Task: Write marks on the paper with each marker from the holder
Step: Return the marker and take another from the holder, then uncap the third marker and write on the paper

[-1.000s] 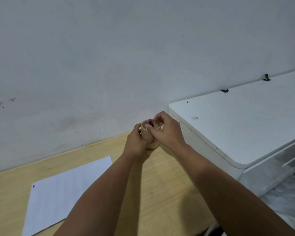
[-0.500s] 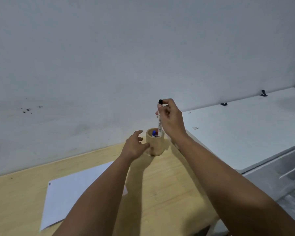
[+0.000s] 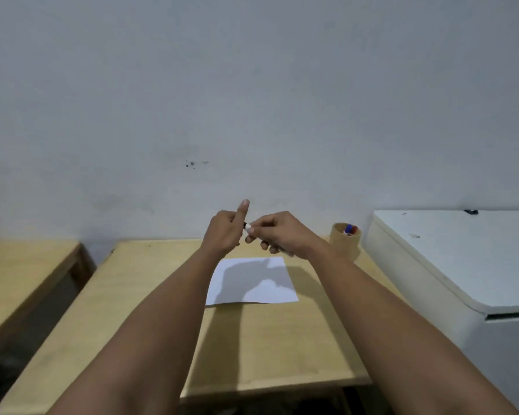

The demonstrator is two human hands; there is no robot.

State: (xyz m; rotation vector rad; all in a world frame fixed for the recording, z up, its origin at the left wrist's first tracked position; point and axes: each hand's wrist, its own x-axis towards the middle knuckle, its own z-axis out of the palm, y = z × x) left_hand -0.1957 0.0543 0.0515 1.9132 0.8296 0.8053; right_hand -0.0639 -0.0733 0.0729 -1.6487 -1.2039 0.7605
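Note:
My right hand (image 3: 277,232) is closed around a white marker (image 3: 248,227) with a black cap, held in the air above the far edge of the white paper (image 3: 252,281). My left hand (image 3: 226,232) grips the marker's black cap end, thumb pointing up. Most of the marker is hidden inside both hands. The round wooden holder (image 3: 344,244) stands to the right of my hands, near the table's back right corner. A blue marker (image 3: 348,229) and a red marker (image 3: 354,229) stick out of it.
The paper lies on a light wooden table (image 3: 267,339) against a grey wall. A white cabinet-like unit (image 3: 462,265) stands close on the right, next to the holder. A second wooden table (image 3: 21,274) sits at the left across a dark gap.
My right hand has carried the black-capped marker from the holder to a spot above the paper. My left hand has left the holder and taken the cap end. The camera view has swung left.

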